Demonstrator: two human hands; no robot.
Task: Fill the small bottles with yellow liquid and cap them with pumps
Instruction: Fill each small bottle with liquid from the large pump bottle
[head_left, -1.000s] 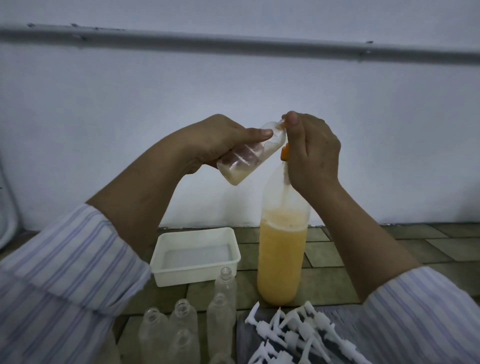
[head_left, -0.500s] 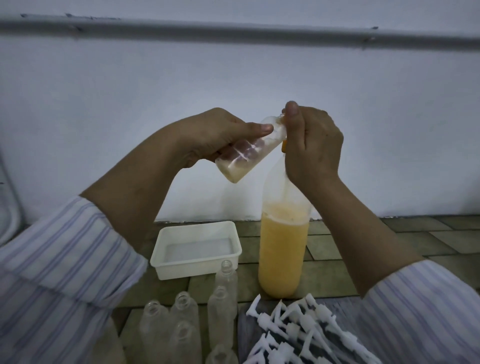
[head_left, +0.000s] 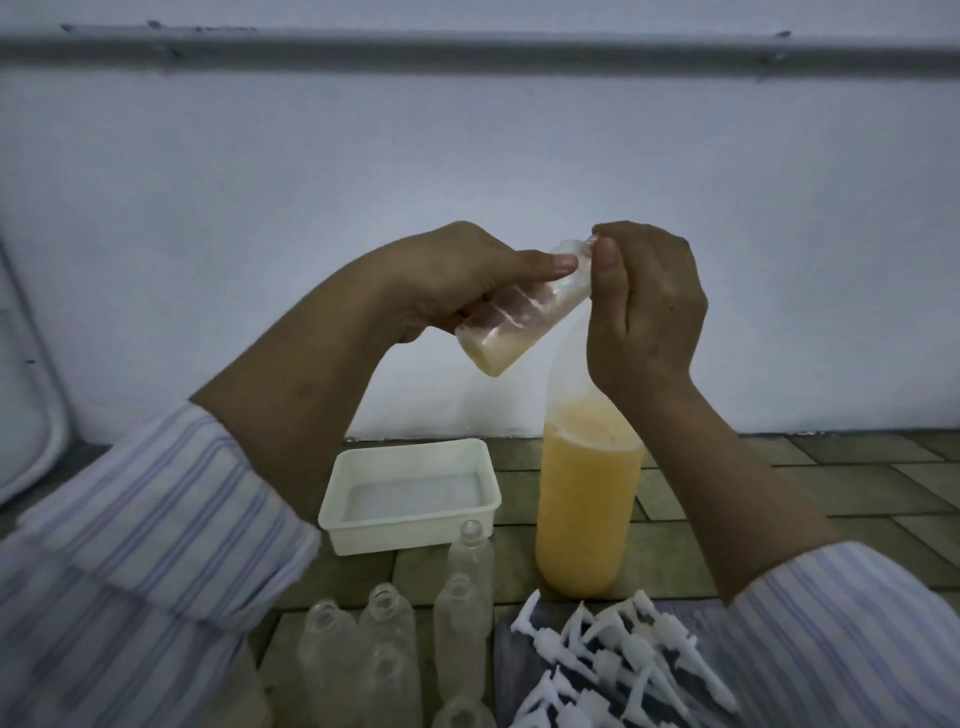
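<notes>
Small bottle (head_left: 519, 312), tilted, barely filled with yellow at its base, gripped by left hand (head_left: 457, 280); right hand (head_left: 644, 306) pinches at its neck above big yellow bottle (head_left: 589, 499). Empty bottles (head_left: 384, 649) and pumps (head_left: 623, 665) untouched, so most remains.

The left hand (head_left: 457, 280) gripped a tilted small bottle (head_left: 522, 312) partly filled with yellow liquid. The right hand (head_left: 647, 312) pinched its mouth above the large bottle (head_left: 589, 499).

White rectangular tub (head_left: 410, 525) on green-brown tiled floor (head_left: 831, 493), shallow clear liquid inside. Behind tub: pale wall (head_left: 467, 156). High above tub on wall: grey horizontal pipe (head_left: 467, 49). Far left of tub: curved pale object (head_left: 26, 405), unidentifiable.
</notes>
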